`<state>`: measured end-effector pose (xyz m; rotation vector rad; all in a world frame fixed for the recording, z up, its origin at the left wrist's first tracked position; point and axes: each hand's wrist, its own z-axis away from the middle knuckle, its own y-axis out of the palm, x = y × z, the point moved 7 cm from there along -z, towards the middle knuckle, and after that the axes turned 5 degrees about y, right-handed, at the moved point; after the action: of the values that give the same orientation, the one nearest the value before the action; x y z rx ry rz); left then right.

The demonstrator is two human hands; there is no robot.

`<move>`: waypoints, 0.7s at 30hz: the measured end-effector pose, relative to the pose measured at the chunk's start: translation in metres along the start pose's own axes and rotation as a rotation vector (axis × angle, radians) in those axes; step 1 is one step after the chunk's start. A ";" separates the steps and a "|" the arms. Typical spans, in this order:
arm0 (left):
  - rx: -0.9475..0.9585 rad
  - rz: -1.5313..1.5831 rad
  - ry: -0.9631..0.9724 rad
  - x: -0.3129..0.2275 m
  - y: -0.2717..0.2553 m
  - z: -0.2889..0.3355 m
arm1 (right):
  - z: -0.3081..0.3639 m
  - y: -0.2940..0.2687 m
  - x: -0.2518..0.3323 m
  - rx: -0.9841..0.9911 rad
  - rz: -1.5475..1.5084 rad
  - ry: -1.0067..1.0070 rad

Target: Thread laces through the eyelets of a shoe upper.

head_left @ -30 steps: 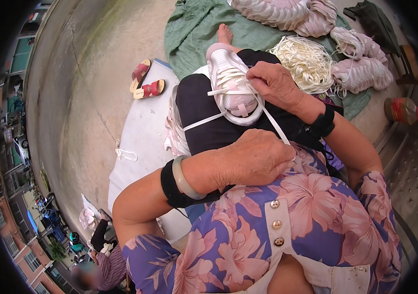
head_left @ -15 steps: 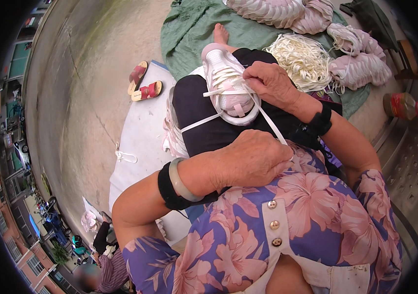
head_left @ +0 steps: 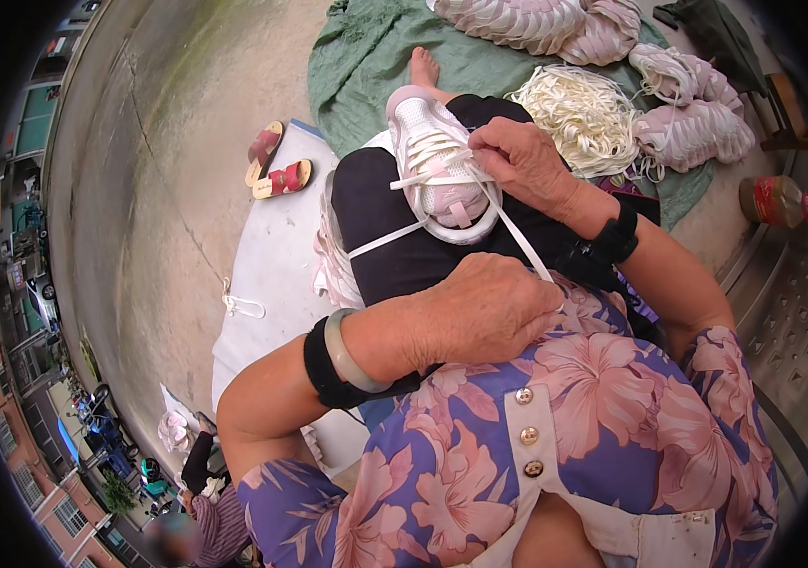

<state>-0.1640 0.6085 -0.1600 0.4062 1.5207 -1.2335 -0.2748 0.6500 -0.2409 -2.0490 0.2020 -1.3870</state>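
Observation:
A pink and white sneaker (head_left: 441, 195) rests on my lap between my dark-trousered thighs, its toe toward me. White laces cross its front, and one loose end trails over my left thigh. At the shoe's right side, my right hand (head_left: 523, 167) is closed with thumb and fingertips pinching the lace. Close to my chest, my left hand (head_left: 494, 308) is closed around the other stretch of the white shoelace (head_left: 523, 244), which runs taut from the shoe. Its fingertips are partly hidden by the back of the hand.
Ahead lies a green cloth (head_left: 357, 71) with a heap of cream laces (head_left: 582, 121) and bundled pink-white shoes (head_left: 693, 134). Red sandals (head_left: 283, 178) stand left, beside a white sheet (head_left: 267, 327). A plastic bottle (head_left: 776, 203) is at right; another person (head_left: 217, 521) sits lower left.
Hardly anything differs: the sneaker and both hands keep their places, with the lace still stretched between shoe and left hand. The view has shifted very slightly.

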 end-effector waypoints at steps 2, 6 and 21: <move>-0.001 -0.001 -0.005 0.001 0.000 0.000 | -0.001 -0.002 0.001 0.012 0.035 0.041; -0.010 0.003 0.014 0.000 -0.001 0.000 | -0.004 0.003 -0.005 0.007 0.202 -0.073; -0.150 0.018 -0.131 0.005 -0.037 0.056 | -0.018 0.033 -0.059 0.224 0.123 0.226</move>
<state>-0.1662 0.5446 -0.1396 0.2351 1.4820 -1.1017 -0.3086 0.6435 -0.3017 -1.6706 0.2528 -1.4914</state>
